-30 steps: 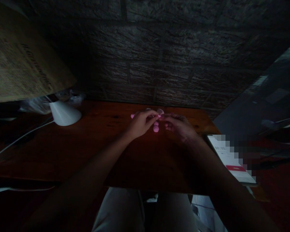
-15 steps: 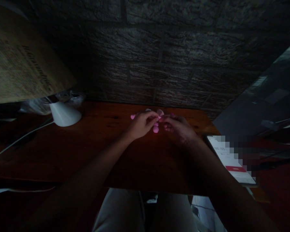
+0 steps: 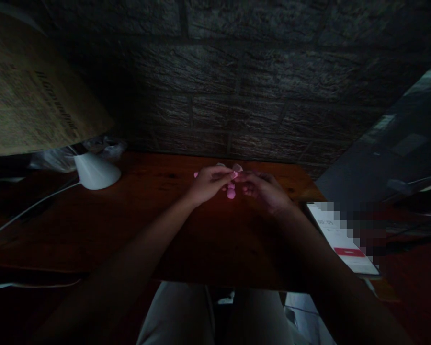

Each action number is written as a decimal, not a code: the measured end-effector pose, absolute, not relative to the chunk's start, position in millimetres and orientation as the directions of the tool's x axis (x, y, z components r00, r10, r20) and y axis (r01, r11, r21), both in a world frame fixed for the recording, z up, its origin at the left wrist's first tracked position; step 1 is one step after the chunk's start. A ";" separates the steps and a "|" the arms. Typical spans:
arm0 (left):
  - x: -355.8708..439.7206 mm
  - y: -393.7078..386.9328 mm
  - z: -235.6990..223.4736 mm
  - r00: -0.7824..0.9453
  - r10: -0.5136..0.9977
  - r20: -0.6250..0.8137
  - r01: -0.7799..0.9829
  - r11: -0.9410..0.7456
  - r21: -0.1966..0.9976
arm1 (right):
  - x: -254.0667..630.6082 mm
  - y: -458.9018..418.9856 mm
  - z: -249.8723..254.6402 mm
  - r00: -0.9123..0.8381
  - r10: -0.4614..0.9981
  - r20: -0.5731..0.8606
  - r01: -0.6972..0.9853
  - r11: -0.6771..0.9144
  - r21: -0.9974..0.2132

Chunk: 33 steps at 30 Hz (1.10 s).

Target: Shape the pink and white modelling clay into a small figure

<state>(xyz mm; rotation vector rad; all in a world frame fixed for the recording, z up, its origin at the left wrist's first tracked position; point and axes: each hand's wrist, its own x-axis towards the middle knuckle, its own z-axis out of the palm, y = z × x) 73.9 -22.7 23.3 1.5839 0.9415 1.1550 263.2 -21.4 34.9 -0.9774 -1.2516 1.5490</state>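
My left hand and my right hand meet over the wooden table, fingertips pinched together. Between them is a small pink piece, soft-looking like modelling clay; its exact kind is hard to make out in the dim light. Just below the fingertips a rounded pink lump lies on the table. Behind the fingers sits a paler pink lump. Another pink bit peeks out left of my left hand, mostly covered by it.
A lamp with a white cone base and a printed paper-like shade stands at left, its cord trailing forward. A lit phone lies at the table's right edge. A dark brick wall rises behind the wooden table.
Both hands stay together around the small pink piece, with slight finger shifts. My left fingers look a little straighter. The view has moved very slightly.
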 end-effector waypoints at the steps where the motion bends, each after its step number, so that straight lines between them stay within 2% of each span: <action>1: 73.0 -22.6 24.3 0.269 0.940 0.211 0.024 -0.225 0.974 | 263.1 -21.3 34.9 -0.293 0.955 -0.034 -0.156 -0.083 -0.984; 4: 71.0 -23.0 27.4 0.256 0.956 0.141 -0.047 -0.133 0.990 | 263.0 -21.7 35.5 -0.285 0.958 0.006 -0.153 -0.039 -0.987; 9: 71.7 -23.9 29.7 0.219 0.971 0.098 -0.085 -0.081 0.993 | 263.2 -22.5 37.1 -0.296 0.955 0.032 -0.160 -0.016 -0.987; 22: 71.3 -24.5 28.2 0.203 0.961 0.189 -0.035 -0.186 0.982 | 262.2 -24.7 38.2 -0.295 0.954 0.061 -0.068 0.043 -0.997; 33: 74.0 -26.2 31.4 0.182 0.970 0.159 -0.038 -0.154 0.987 | 261.9 -21.7 34.9 -0.301 0.950 0.079 -0.063 0.063 -0.996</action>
